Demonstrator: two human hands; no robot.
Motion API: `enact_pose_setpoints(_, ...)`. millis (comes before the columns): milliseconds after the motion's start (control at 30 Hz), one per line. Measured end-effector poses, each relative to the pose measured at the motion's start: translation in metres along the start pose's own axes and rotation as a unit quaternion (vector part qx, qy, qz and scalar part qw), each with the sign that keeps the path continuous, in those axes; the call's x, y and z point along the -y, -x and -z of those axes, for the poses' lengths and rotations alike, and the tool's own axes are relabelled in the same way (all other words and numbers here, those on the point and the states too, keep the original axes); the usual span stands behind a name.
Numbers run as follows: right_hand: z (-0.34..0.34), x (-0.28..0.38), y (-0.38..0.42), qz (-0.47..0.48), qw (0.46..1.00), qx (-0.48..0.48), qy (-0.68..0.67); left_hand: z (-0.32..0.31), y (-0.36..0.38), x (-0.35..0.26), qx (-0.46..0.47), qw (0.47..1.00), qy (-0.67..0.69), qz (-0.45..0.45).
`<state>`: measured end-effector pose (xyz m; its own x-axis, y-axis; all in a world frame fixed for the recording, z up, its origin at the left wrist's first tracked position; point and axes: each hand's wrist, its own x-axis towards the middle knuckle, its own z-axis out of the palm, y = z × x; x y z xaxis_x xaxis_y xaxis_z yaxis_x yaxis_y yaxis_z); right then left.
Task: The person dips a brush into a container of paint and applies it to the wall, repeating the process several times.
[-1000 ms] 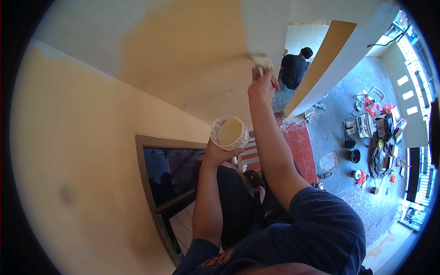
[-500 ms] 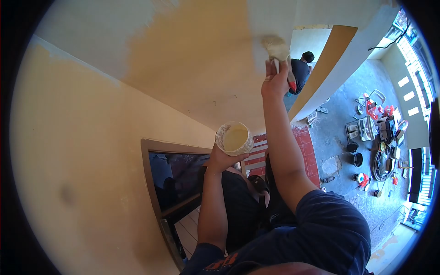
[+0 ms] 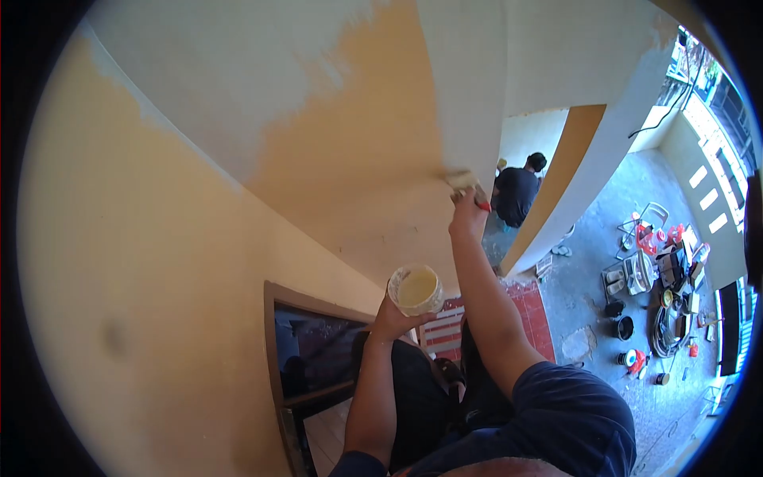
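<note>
My left hand (image 3: 395, 318) is closed round a paint-spattered tub (image 3: 416, 291) with pale yellow paint inside. Higher up and to the right, my right hand (image 3: 468, 213) grips a paintbrush (image 3: 461, 181) with a red-ended handle. Its bristles are at the wall (image 3: 358, 159), close to the corner edge, and seem to touch it. Yellow-orange paint covers part of this wall; the upper left and the strip at the corner are whitish. The tub is held below the brush, apart from it.
A doorframe (image 3: 272, 350) lies at lower left, beside a yellow wall (image 3: 143, 286). Beyond the corner a person in dark clothes (image 3: 517, 192) crouches. Buckets (image 3: 624, 327), a folding chair (image 3: 654, 215) and other clutter stand on the grey floor (image 3: 584, 262). Red tiles (image 3: 526, 306) lie below me.
My right hand and the brush have moved down along the wall near the corner. The tub sits lower and slightly further right in view. The camera view has shifted too.
</note>
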<state>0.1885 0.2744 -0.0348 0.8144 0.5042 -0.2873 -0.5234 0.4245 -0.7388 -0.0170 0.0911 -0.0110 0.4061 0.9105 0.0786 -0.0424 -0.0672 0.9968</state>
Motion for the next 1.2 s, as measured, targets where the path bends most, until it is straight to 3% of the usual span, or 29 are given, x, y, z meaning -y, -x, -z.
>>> enact_pose_setpoints(100,-0.071,0.071,0.015,0.143,0.985,0.096,-0.019,0.0,-0.002,0.002,-0.001,1.0,-0.008,-0.018)
enact_pose_setpoints(167,-0.116,0.126,0.031,0.203,0.975,0.094,-0.002,-0.001,-0.004,0.001,0.006,1.0,-0.01,-0.028)
enact_pose_setpoints(233,-0.144,0.177,0.057,0.206,0.961,0.161,-0.094,-0.003,-0.003,-0.002,0.007,0.999,0.04,-0.018)
enact_pose_setpoints(333,-0.156,0.2,0.067,0.26,0.935,0.205,-0.124,-0.004,-0.004,-0.006,0.021,0.998,0.048,-0.026)
enact_pose_setpoints(367,-0.153,0.198,0.066,0.264,0.931,0.215,-0.129,-0.003,-0.004,-0.004,0.018,0.998,0.049,-0.038)
enact_pose_setpoints(467,-0.105,0.165,0.049,0.155,0.959,0.236,-0.029,-0.003,-0.001,0.004,-0.01,0.998,0.026,-0.048)
enact_pose_setpoints(533,-0.055,0.121,0.02,0.119,0.964,0.217,0.094,-0.003,-0.004,0.004,-0.015,0.999,0.007,-0.045)
enact_pose_setpoints(600,-0.013,0.107,0.01,0.137,0.951,0.236,0.144,-0.007,0.0,-0.004,-0.026,0.998,0.027,-0.05)
enact_pose_setpoints(633,-0.001,0.113,-0.001,0.191,0.93,0.257,0.182,-0.005,0.0,-0.004,-0.025,0.998,-0.013,-0.061)
enact_pose_setpoints(700,-0.001,0.154,-0.018,0.314,0.854,0.257,0.325,-0.003,-0.002,-0.005,-0.026,0.996,-0.046,-0.076)
enact_pose_setpoints(767,-0.044,0.214,-0.04,0.583,0.704,0.275,0.298,-0.003,0.0,-0.006,-0.009,0.997,-0.028,-0.067)
enact_pose_setpoints(800,-0.074,0.263,-0.031,0.64,0.641,0.314,0.284,-0.003,0.001,-0.006,-0.007,0.998,-0.02,-0.067)
enact_pose_setpoints(833,-0.107,0.297,-0.033,0.679,0.612,0.319,0.251,-0.002,-0.001,-0.007,0.001,0.998,-0.011,-0.057)
enact_pose_setpoints(900,-0.167,0.367,-0.005,0.791,0.481,0.336,0.172,-0.003,-0.002,-0.01,0.008,0.999,0.0,-0.043)
enact_pose_setpoints(933,-0.189,0.392,0.01,0.811,0.437,0.347,0.173,-0.001,-0.004,-0.009,0.009,0.999,0.006,-0.041)
enact_pose_setpoints(1000,-0.207,0.41,0.026,0.807,0.425,0.344,0.225,0.001,-0.005,0.001,-0.009,0.997,-0.051,-0.05)
enact_pose_setpoints(1067,-0.221,0.411,0.019,0.781,0.339,0.36,0.381,-0.001,-0.005,0.002,-0.01,0.997,-0.057,-0.043)
enact_pose_setpoints(1100,-0.224,0.388,-0.002,0.84,0.27,0.367,0.295,-0.002,-0.004,0.001,-0.015,0.998,-0.054,-0.041)
enact_pose_setpoints(1167,-0.19,0.336,-0.03,0.816,0.207,0.395,0.368,0.0,-0.005,0.0,-0.023,0.997,-0.054,-0.044)
enact_pose_setpoints(1200,-0.167,0.306,-0.042,0.774,0.205,0.456,0.389,0.0,-0.005,0.002,-0.025,0.997,-0.061,-0.047)
